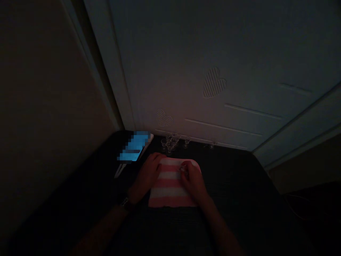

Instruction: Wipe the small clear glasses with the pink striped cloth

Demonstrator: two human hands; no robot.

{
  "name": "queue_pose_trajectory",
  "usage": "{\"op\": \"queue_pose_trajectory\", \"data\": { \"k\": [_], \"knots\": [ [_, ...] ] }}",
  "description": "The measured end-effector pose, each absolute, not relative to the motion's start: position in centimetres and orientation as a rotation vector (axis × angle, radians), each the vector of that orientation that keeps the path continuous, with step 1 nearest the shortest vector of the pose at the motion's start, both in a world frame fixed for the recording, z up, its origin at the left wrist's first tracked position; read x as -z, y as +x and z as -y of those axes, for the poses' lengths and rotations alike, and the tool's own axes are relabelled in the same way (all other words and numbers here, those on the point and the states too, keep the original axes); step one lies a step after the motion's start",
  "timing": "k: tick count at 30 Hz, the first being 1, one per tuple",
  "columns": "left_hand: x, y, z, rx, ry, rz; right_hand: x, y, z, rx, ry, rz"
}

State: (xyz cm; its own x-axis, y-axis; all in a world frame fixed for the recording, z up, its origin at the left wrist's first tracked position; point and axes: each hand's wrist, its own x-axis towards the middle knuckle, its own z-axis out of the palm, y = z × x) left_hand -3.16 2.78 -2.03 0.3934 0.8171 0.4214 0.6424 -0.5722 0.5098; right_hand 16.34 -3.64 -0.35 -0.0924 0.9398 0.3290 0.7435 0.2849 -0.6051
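Observation:
A pink-and-white striped cloth point(167, 193) lies flat on the dark table. My right hand point(194, 179) is over its right side, fingers closed around a small clear glass point(183, 168) that is partly hidden by them. My left hand point(149, 170) rests at the cloth's upper left edge, fingers stretched forward and holding nothing I can see. Just beyond the cloth, several small clear stemmed glasses point(169, 145) stand close together. Another small glass point(186, 143) stands to their right, and a further one point(211, 145) seems to lie on its side.
A device with a lit blue screen point(134, 146) leans on a white stand point(119, 170) at the left of the table point(231, 185). Behind the table rises a pale panel with raised hearts point(214, 83). A thin cable point(294, 209) shows at right. The scene is very dark.

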Motion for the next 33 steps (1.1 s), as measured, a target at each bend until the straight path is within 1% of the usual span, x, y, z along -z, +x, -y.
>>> {"op": "queue_pose_trajectory", "data": {
  "k": [10, 18, 24, 28, 33],
  "knots": [
    [0.6, -2.1, -1.5, -1.006, 2.353, -1.179, 0.0, 16.4, 3.8, -0.389, -1.408, 1.959],
    [0.6, -1.7, -1.1, -0.964, 2.405, -1.130, 0.4, 16.5, 3.4, -0.362, -1.424, 1.943],
    [0.0, -1.0, 0.1, -0.849, 2.402, -0.958, 0.6, 16.5, 3.3, -0.401, -1.434, 1.910],
    [-0.3, -0.8, 0.4, -0.834, 2.361, -0.960, 0.8, 16.5, 3.3, -0.409, -1.437, 1.894],
    [-0.2, -0.8, 0.2, -0.912, 2.342, -1.019, 0.8, 16.6, 3.2, -0.389, -1.433, 1.911]
  ]
}}
